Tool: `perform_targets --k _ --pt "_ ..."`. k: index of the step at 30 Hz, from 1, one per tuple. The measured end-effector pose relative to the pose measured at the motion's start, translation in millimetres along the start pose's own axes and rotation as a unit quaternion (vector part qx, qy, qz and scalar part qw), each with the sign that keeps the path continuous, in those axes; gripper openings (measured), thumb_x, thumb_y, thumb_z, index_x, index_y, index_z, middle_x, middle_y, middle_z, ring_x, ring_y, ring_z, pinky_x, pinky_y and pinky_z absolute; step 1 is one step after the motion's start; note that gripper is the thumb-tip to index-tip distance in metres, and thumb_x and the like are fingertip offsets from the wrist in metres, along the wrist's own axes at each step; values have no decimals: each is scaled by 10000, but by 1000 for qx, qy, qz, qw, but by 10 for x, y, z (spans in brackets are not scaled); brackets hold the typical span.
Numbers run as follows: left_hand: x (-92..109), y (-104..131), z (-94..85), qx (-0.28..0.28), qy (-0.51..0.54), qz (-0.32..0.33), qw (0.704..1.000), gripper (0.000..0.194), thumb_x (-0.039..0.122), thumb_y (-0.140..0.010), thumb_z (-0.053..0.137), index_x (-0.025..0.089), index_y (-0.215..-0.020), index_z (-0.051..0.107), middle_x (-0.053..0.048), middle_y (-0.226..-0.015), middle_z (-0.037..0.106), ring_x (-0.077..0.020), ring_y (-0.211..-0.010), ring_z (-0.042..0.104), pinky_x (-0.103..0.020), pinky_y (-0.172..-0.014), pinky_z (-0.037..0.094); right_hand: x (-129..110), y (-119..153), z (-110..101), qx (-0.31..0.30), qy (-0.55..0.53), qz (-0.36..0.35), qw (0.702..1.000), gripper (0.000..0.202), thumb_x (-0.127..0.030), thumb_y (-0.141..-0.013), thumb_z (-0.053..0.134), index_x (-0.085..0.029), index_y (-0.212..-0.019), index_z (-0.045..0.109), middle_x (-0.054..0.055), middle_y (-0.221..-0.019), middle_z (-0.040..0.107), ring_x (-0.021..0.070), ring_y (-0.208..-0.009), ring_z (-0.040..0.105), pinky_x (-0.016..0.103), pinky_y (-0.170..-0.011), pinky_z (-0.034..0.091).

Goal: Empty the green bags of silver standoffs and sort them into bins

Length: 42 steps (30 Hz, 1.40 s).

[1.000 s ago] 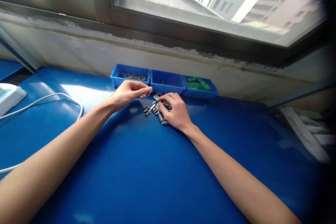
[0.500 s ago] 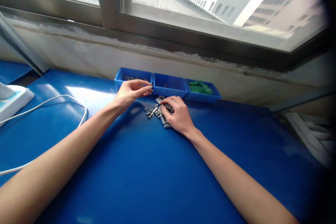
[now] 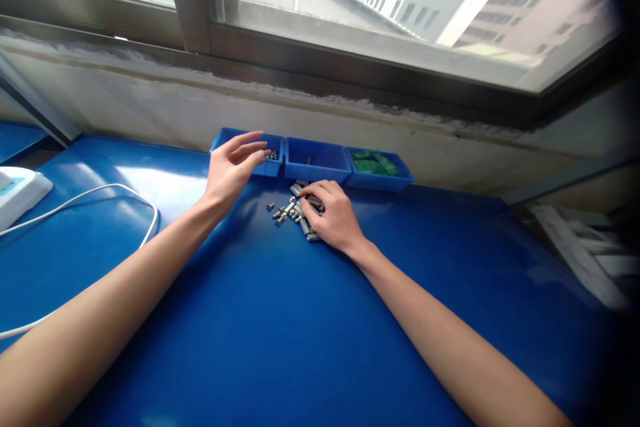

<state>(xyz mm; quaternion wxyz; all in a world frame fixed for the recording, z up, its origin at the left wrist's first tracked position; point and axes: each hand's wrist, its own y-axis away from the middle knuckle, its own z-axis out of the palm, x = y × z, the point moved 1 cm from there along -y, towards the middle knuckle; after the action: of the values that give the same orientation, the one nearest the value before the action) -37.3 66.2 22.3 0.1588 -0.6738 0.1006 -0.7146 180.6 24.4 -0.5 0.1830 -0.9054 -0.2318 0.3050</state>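
My left hand (image 3: 227, 173) hangs over the left blue bin (image 3: 273, 168), which holds small metal screws (image 3: 271, 155). Its fingers are spread and nothing shows between them. On the blue table, my right hand (image 3: 337, 217) rests over a pile of small silver metal parts (image 3: 295, 210), screws and longer bars among them. The thumb and fingers of that hand curve apart around some of the parts. Whether one is gripped there is partly hidden by the hand.
The middle blue bin (image 3: 320, 171) has a small metal piece in it. Green pieces (image 3: 375, 162) lie in the right bin (image 3: 383, 182). A white cable (image 3: 135, 193) runs from a white device (image 3: 23, 197) at the left. Behind the bins is a wall under a window.
My left hand has moved left and slightly up over the left bin, and its pinched fingers have opened. My right hand stays at the pile. The view has shifted slightly.
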Motion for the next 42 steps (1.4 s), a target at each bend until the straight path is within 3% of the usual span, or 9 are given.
perform_targets --k 3,5,8,11,17,27,31,34,42 --pt "40 36 17 -92 -125 41 987 273 311 -833 695 134 -1030 764 -97 -962 789 -224 -899 751 -335 -839 598 -7 1 -5 0 3 -1 1000 111 -194 -910 609 -219 -955 707 71 -1035 725 272 -1009 613 444 -916 472" --pt "47 62 30 -173 -212 86 958 233 305 -859 675 141 -985 783 -94 -968 790 -209 -870 741 -308 -803 585 -13 2 -11 1 4 -2 1000 113 -190 -909 608 -215 -955 708 71 -1030 724 270 -1005 613 443 -917 475" --pt "13 87 37 -282 -296 156 899 222 285 -902 646 171 -1015 799 -89 -1029 786 -211 -928 729 -307 -850 561 -18 0 -17 1 4 -2 1000 116 -190 -904 609 -216 -954 710 72 -1020 722 270 -1003 614 440 -915 480" --pt "-51 82 17 -339 -323 192 862 215 249 -927 621 192 -1022 805 -82 -1076 781 -220 -996 719 -320 -923 535 -16 -2 -11 0 5 -4 1000 116 -196 -907 606 -218 -954 710 70 -1021 723 271 -1003 615 441 -914 481" --pt "-121 20 -63 -365 -346 212 838 228 240 -946 594 183 -1012 804 -86 -1084 771 -218 -989 710 -314 -925 528 -10 6 -3 1 8 -3 1000 116 -194 -911 605 -218 -959 708 68 -1025 723 266 -1003 615 435 -917 479" --pt "28 42 -66 -371 -333 168 850 258 344 -959 597 179 -1054 771 -76 -1001 735 -186 -897 678 -292 -836 495 -11 0 -10 -2 8 -4 1000 112 -201 -912 607 -219 -959 707 71 -1027 722 269 -1008 616 436 -919 475" --pt "137 -6 -146 -422 -360 121 823 521 590 -752 785 183 -1077 761 -63 -954 689 -173 -795 633 -260 -727 480 -6 0 -10 -3 3 1 1000 110 -206 -914 605 -221 -958 705 71 -1022 723 267 -996 615 432 -913 474" --pt "144 -83 -243 -438 -393 90 804 660 645 -632 842 187 -1099 752 -39 -873 666 -153 -711 598 -237 -633 448 -4 1 -11 -4 3 1 1000 106 -212 -917 604 -219 -956 702 72 -1027 724 266 -989 616 434 -916 473" --pt "83 -74 -157 -441 -359 97 817 302 407 -776 794 205 -1000 797 -6 -727 681 -120 -608 609 -206 -586 436 -19 1 -24 -7 2 4 1000 107 -219 -916 604 -228 -955 703 75 -1024 724 272 -1001 623 445 -918 480"
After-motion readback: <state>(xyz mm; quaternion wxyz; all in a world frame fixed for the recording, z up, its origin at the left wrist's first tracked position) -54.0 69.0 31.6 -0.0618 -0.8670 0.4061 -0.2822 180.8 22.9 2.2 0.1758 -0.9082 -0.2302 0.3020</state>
